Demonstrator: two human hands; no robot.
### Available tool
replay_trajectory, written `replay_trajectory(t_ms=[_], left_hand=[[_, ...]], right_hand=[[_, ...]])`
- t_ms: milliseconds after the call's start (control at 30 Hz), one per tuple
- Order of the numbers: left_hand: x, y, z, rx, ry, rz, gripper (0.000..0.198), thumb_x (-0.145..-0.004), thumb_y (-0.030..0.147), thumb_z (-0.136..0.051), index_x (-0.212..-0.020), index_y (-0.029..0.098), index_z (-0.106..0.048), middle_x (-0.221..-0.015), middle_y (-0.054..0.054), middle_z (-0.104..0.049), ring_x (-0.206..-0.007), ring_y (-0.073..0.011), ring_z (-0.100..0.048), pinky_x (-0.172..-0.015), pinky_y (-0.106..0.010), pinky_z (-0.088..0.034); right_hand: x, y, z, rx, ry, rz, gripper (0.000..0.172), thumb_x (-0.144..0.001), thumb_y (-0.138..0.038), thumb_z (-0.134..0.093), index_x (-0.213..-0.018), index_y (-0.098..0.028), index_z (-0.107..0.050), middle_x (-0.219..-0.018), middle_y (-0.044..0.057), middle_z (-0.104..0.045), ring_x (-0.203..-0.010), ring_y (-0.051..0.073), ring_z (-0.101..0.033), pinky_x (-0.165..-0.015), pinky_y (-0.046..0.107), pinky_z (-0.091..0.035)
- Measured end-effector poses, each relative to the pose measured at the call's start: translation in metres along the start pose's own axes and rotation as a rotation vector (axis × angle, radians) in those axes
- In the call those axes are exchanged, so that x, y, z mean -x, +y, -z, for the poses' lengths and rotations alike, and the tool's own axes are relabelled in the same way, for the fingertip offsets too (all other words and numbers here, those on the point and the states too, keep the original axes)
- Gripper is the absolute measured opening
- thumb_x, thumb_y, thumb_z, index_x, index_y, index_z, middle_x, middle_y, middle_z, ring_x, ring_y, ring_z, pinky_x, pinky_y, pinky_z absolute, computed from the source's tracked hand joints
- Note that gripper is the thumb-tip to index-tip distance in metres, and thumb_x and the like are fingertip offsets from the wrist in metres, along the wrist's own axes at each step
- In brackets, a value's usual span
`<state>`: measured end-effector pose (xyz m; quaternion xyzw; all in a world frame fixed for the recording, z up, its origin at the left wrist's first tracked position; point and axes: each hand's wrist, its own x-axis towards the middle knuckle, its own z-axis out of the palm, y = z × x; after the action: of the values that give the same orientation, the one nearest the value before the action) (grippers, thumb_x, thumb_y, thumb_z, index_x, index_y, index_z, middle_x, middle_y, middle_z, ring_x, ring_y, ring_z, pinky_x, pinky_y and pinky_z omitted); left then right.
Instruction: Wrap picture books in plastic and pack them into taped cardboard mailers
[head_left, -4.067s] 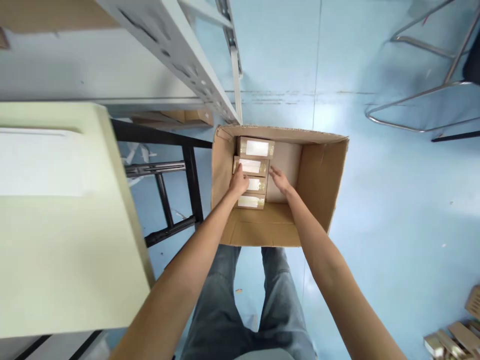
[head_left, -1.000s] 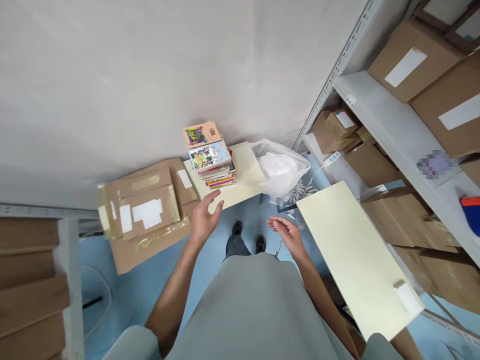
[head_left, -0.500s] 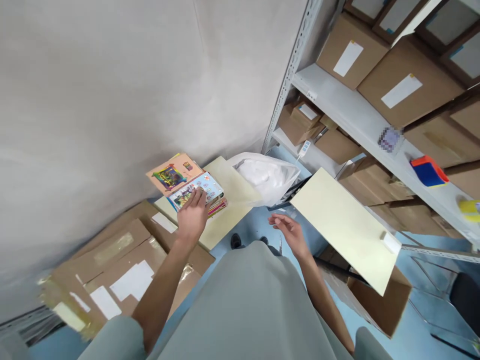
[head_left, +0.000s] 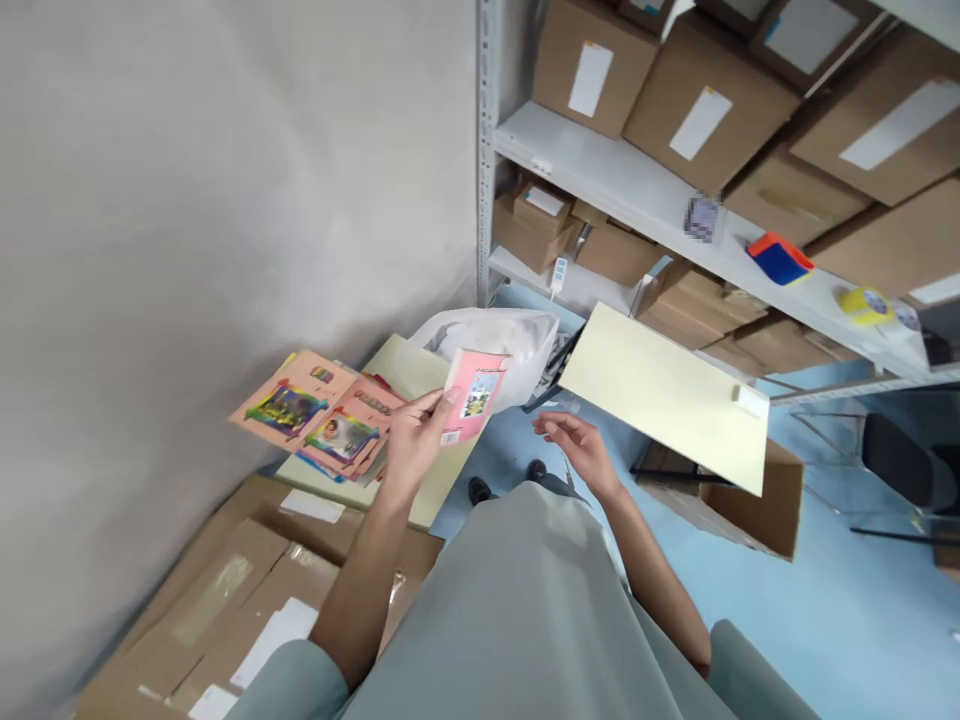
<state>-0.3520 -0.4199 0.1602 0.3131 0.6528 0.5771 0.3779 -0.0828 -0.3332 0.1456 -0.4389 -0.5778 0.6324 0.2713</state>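
A small pink book [head_left: 474, 398] with a picture on its cover is pinched in my left hand [head_left: 421, 432], raised above the cream board [head_left: 427, 495] at the left. Beside that hand lies a pile of colourful books [head_left: 330, 425] with orange-pink covers and framed pictures. My right hand [head_left: 574, 445] hangs over the blue floor, holding nothing, its fingers loosely bent and apart. It is nearest to a second cream board [head_left: 660, 390], which carries a small white block [head_left: 750, 401].
A white plastic bag [head_left: 487, 335] stands beyond the boards. Cardboard boxes [head_left: 247, 600] lie at lower left, and an open carton [head_left: 757, 500] is under the right board. Grey shelving [head_left: 600, 165] holds boxes and tape rolls [head_left: 866, 305]. A black chair [head_left: 907, 460] stands at far right.
My left hand has lifted the pink book off the pile and brought it rightward. The view has swung to the right. My right hand keeps much the same pose.
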Motion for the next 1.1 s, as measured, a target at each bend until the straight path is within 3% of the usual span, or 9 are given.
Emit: replay_trajectory(t_ms=[167, 300, 400, 700, 867, 1000, 1100], left_hand=[[-0.011, -0.004, -0.087, 0.367, -0.274, 0.279, 0.072, -0.075, 0.081, -0.093, -0.107, 0.017, -0.087, -0.102, -0.011, -0.087, -0.098, -0.0339, -0.082, -0.079, -0.040, -0.068], [-0.010, -0.008, -0.147, 0.401, -0.391, 0.441, 0.076, -0.069, 0.078, -0.098, -0.110, 0.015, -0.087, -0.107, -0.015, -0.088, -0.101, -0.0376, -0.084, -0.076, -0.042, -0.069], [-0.010, -0.009, -0.189, 0.392, -0.446, 0.465, 0.074, -0.072, 0.075, -0.098, -0.113, 0.014, -0.087, -0.112, -0.016, -0.088, -0.109, -0.0406, -0.084, -0.081, -0.045, -0.071], [-0.031, -0.004, -0.338, 0.283, -0.541, 0.394, 0.065, -0.078, 0.073, -0.095, -0.111, 0.017, -0.085, -0.120, -0.016, -0.086, -0.124, -0.0394, -0.079, -0.101, -0.049, -0.067], [-0.045, -0.010, -0.418, 0.135, -0.489, 0.296, 0.067, -0.083, 0.080, -0.087, -0.111, 0.019, -0.083, -0.117, -0.013, -0.086, -0.118, -0.0350, -0.080, -0.099, -0.045, -0.066], [-0.046, -0.018, -0.468, -0.041, -0.428, 0.142, 0.059, -0.095, 0.077, -0.076, -0.110, 0.020, -0.084, -0.114, -0.009, -0.086, -0.114, -0.0323, -0.080, -0.099, -0.041, -0.065], [-0.039, -0.025, -0.499, -0.113, -0.490, 0.061, 0.055, -0.099, 0.069, -0.075, -0.124, 0.021, -0.084, -0.128, -0.011, -0.085, -0.129, -0.0349, -0.077, -0.114, -0.045, -0.062]], right_hand=[[0.004, 0.002, 0.027, -0.079, 0.152, 0.038, 0.056, -0.090, -0.075, -0.085, -0.123, -0.029, -0.083, -0.128, 0.009, -0.086, -0.115, 0.031, -0.082, -0.108, 0.050, -0.064], [0.004, 0.015, 0.059, -0.179, 0.272, 0.043, 0.059, -0.086, -0.076, -0.087, -0.118, -0.027, -0.084, -0.121, 0.009, -0.087, -0.111, 0.032, -0.082, -0.106, 0.048, -0.065], [0.004, 0.027, 0.095, -0.234, 0.351, 0.036, 0.060, -0.083, -0.076, -0.090, -0.116, -0.025, -0.083, -0.114, 0.009, -0.087, -0.103, 0.031, -0.083, -0.101, 0.047, -0.067], [-0.024, 0.062, 0.237, -0.275, 0.433, -0.013, 0.064, -0.084, -0.075, -0.088, -0.120, -0.024, -0.081, -0.112, 0.010, -0.087, -0.101, 0.030, -0.083, -0.094, 0.044, -0.068], [-0.035, 0.068, 0.311, -0.131, 0.556, -0.005, 0.058, -0.089, -0.073, -0.084, -0.122, -0.026, -0.082, -0.135, 0.014, -0.082, -0.124, 0.033, -0.079, -0.100, 0.047, -0.069], [-0.041, 0.066, 0.343, -0.202, 0.453, -0.020, 0.060, -0.092, -0.076, -0.081, -0.128, -0.027, -0.082, -0.138, 0.013, -0.082, -0.128, 0.034, -0.079, -0.103, 0.048, -0.069], [-0.047, 0.064, 0.351, -0.298, 0.378, -0.020, 0.067, -0.089, -0.076, -0.085, -0.134, -0.027, -0.080, -0.142, 0.012, -0.081, -0.130, 0.035, -0.079, -0.105, 0.048, -0.069]])
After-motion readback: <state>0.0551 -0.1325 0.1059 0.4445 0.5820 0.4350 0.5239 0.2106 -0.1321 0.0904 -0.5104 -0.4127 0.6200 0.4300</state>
